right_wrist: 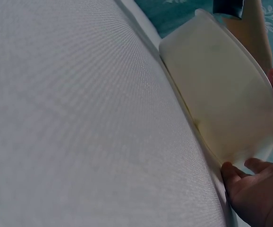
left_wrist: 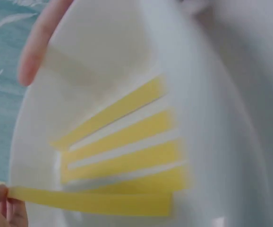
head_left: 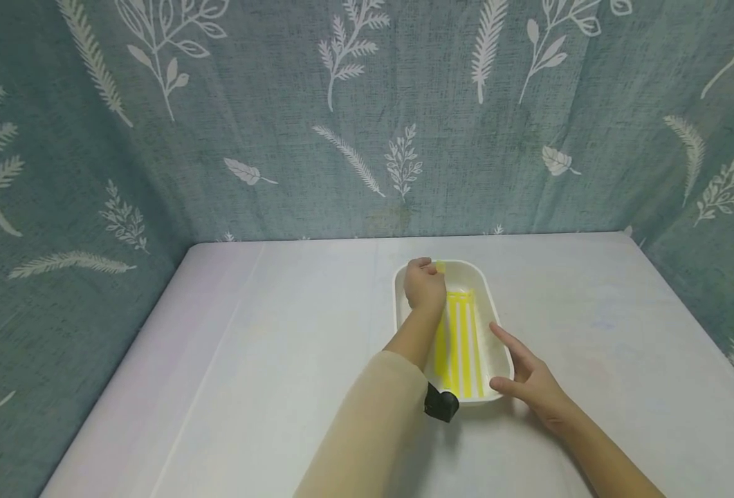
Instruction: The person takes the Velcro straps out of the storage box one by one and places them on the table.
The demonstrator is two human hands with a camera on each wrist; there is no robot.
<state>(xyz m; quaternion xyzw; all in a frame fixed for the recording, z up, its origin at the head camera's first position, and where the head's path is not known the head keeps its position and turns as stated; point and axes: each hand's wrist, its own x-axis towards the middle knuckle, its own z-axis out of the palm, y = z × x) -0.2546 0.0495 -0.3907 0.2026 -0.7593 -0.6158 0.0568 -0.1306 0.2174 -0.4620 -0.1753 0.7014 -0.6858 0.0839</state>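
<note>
A white, rounded rectangular plastic container [head_left: 496, 356] stands on the table, holding several flat yellow strips [head_left: 463, 346] laid lengthwise. At its far end is my left hand [head_left: 425, 285], the forearm crossing over the left side. In the left wrist view, thumb and finger pinch the end of one yellow strip [left_wrist: 127, 204], which is lifted at that end; the other strips lie side by side. My right hand [head_left: 531, 380] holds the near right corner, with the thumb at the near rim and a finger along the right rim. The right wrist view shows fingers [right_wrist: 257, 164] low against the container's outside.
A white cloth-covered table [head_left: 279, 360] extends around the container. Behind and at both sides hangs a teal curtain [head_left: 267, 138] with white leaf prints. A small black device [head_left: 441, 403] sits on the left wrist, above the container's near edge.
</note>
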